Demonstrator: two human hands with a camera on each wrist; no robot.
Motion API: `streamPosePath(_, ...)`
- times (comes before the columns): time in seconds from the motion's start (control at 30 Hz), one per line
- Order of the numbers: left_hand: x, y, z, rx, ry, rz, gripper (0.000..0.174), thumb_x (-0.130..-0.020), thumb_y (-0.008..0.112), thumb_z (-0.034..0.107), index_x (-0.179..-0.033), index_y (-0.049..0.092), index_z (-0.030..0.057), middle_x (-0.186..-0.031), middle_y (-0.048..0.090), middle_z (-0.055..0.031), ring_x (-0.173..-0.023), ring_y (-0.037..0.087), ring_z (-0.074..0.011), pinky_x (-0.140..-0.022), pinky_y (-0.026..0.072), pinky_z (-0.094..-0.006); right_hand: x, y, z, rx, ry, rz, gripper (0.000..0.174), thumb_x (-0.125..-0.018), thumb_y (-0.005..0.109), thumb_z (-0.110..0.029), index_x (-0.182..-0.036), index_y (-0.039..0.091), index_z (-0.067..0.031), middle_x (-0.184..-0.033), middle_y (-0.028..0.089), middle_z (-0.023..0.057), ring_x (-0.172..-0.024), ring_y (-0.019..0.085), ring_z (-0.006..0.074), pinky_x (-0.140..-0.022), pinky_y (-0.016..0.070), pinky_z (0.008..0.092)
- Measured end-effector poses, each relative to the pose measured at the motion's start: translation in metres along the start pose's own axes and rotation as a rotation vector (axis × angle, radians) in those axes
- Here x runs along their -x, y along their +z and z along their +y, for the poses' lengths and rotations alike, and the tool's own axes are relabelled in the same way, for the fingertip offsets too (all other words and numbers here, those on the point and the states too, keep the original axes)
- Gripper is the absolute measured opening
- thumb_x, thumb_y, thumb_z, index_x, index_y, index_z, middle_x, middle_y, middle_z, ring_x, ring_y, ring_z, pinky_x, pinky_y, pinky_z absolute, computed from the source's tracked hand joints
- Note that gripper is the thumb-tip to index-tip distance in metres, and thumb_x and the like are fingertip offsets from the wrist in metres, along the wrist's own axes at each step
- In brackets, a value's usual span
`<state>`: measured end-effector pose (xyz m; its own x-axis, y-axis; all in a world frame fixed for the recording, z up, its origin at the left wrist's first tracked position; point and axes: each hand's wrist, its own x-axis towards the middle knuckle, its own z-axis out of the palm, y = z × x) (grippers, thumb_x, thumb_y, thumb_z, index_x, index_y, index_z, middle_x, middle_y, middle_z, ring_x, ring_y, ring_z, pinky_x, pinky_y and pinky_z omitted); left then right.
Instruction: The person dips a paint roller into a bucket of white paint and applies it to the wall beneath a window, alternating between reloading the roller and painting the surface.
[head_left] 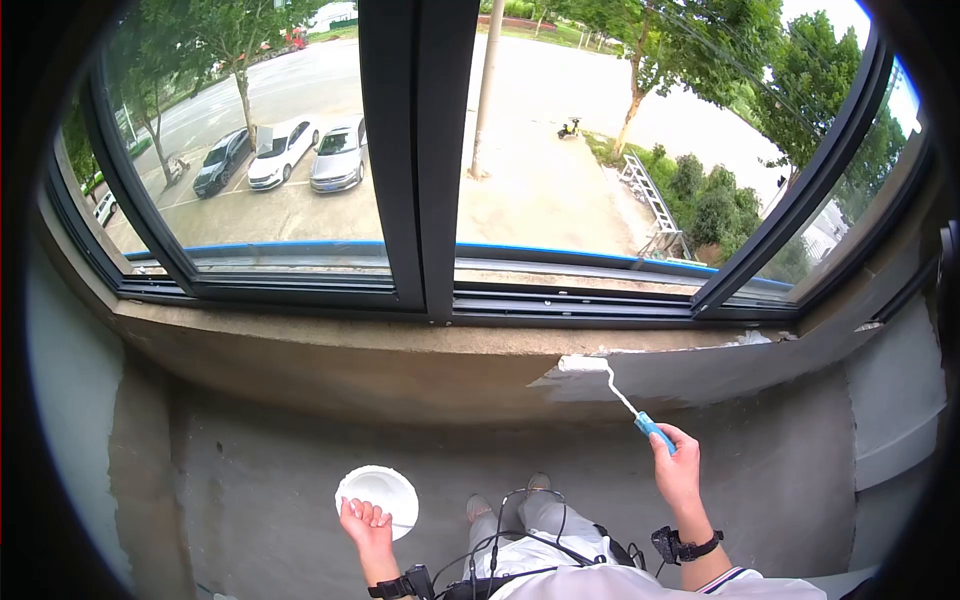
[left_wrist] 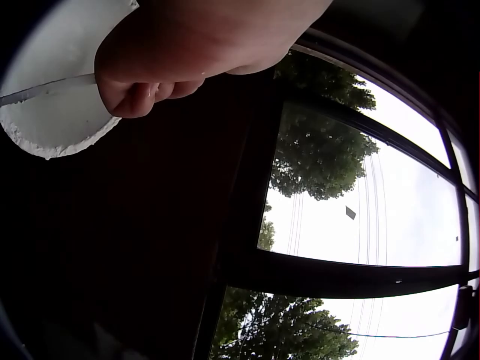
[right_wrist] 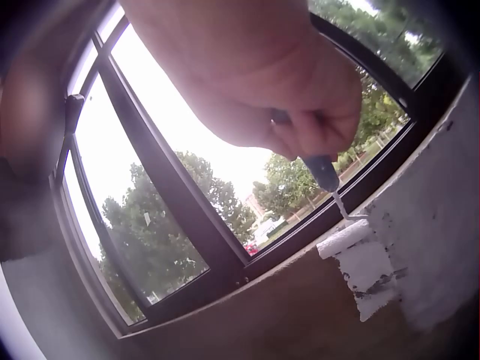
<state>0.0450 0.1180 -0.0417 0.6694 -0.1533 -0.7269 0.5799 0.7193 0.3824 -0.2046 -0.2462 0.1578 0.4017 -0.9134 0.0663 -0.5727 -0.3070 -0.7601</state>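
A small paint roller (head_left: 583,364) with a white sleeve lies against the wall just below the window ledge, at the left edge of the pale painted area (head_left: 680,372). My right hand (head_left: 678,470) grips its blue handle (head_left: 654,432). In the right wrist view the roller (right_wrist: 343,238) touches the wall beside a fresh white patch (right_wrist: 369,277). My left hand (head_left: 370,530) holds a white bucket (head_left: 385,487) by its thin handle, fingers curled round it. The left wrist view shows the bucket (left_wrist: 56,124) hanging below the left hand (left_wrist: 187,45), its rim coated in white.
Dark window frames (head_left: 418,150) rise above the ledge (head_left: 300,328). Bare brown wall (head_left: 350,375) extends left of the painted area. My feet (head_left: 478,507) stand on the grey floor (head_left: 270,500), with black cables (head_left: 495,545) hanging at my waist. Parked cars and trees are outside.
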Motion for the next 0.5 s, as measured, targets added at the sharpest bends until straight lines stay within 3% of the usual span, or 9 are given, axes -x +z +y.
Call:
streamPosePath(0.2, -0.004, -0.008, 0.009, 0.032, 0.030, 0.035, 0.049, -0.101, 0.033, 0.039, -0.057, 0.031, 0.0185, -0.045, 0.022, 0.0055, -0.036, 0.018, -0.0089, -0.036, 0.0178, -0.0245, -0.002, 0.012, -0.009, 0.058, 0.014, -0.022, 0.021, -0.089, 0.061, -0.011, -0.103, 0.066, 0.0036, -0.070, 0.062, 0.0094, -0.063, 0.056, 0.0121, -0.060, 0.0452, 0.0289)
streamPosePath(0.3, -0.004, -0.001, 0.009, 0.050, 0.029, 0.017, 0.049, -0.101, 0.034, 0.039, -0.057, 0.031, 0.0187, -0.045, 0.022, 0.0054, -0.037, 0.018, -0.0089, -0.036, 0.0182, -0.0244, -0.011, 0.030, 0.012, 0.093, -0.027, 0.001, 0.025, -0.088, 0.061, -0.012, -0.107, 0.065, 0.0040, -0.082, 0.068, 0.0198, -0.073, 0.067, 0.0243, -0.067, 0.0506, 0.0334)
streamPosePath(0.37, 0.000, 0.009, 0.008, 0.047, 0.021, 0.009, 0.048, -0.101, 0.034, 0.038, -0.057, 0.031, 0.0185, -0.045, 0.022, 0.0054, -0.037, 0.018, -0.0089, -0.036, 0.0182, -0.0243, -0.010, 0.024, -0.010, 0.111, 0.101, -0.060, 0.026, -0.088, 0.062, -0.012, -0.109, 0.065, 0.0045, -0.085, 0.068, 0.0218, -0.078, 0.069, 0.0260, -0.070, 0.0515, 0.0339)
streamPosePath(0.47, -0.001, 0.014, 0.006, 0.047, 0.017, -0.020, 0.048, -0.101, 0.035, 0.037, -0.057, 0.031, 0.0182, -0.045, 0.022, 0.0052, -0.037, 0.019, -0.0089, -0.037, 0.0183, -0.0242, -0.008, 0.007, 0.007, 0.043, 0.032, -0.006, 0.026, -0.089, 0.061, -0.011, -0.109, 0.065, 0.0044, -0.085, 0.069, 0.0181, -0.074, 0.067, 0.0227, -0.070, 0.0506, 0.0316)
streamPosePath(0.5, -0.002, 0.015, 0.005, 0.053, 0.013, -0.041, 0.047, -0.101, 0.036, 0.036, -0.057, 0.031, 0.0180, -0.046, 0.022, 0.0052, -0.037, 0.019, -0.0089, -0.037, 0.0184, -0.0241, -0.004, -0.004, -0.010, 0.021, 0.055, -0.025, 0.026, -0.089, 0.061, -0.010, -0.110, 0.065, 0.0043, -0.084, 0.069, 0.0162, -0.073, 0.066, 0.0202, -0.070, 0.0501, 0.0301)
